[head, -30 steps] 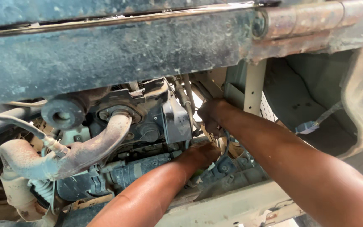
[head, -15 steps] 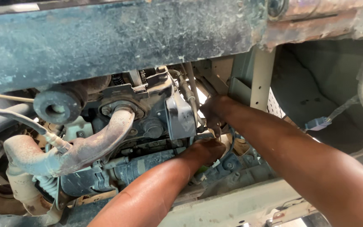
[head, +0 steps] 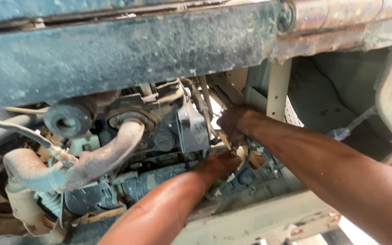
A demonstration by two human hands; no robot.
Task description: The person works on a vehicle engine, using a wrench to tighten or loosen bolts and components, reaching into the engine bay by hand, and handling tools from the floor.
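Both my arms reach into a dirty engine bay under a rusty body panel. My left hand [head: 219,162] is pushed in low beside the engine block [head: 159,131], its fingers hidden behind a grey housing [head: 191,129]. My right hand [head: 233,124] is just above it, fingers curled around something small between the housing and the frame, near a bundle of wires [head: 255,152]. What either hand holds is hidden.
A rusty curved exhaust pipe [head: 100,156] runs left of the hands. A dark round pipe end [head: 66,120] sits above it. The blue-grey beam [head: 128,54] overhangs everything. A pale frame rail [head: 259,222] crosses below, and an upright bracket [head: 277,88] stands right.
The view has shifted a little, so the engine sits higher and more to the right. Both hands stay at the same spot beside the grey housing, with only slight finger movement.
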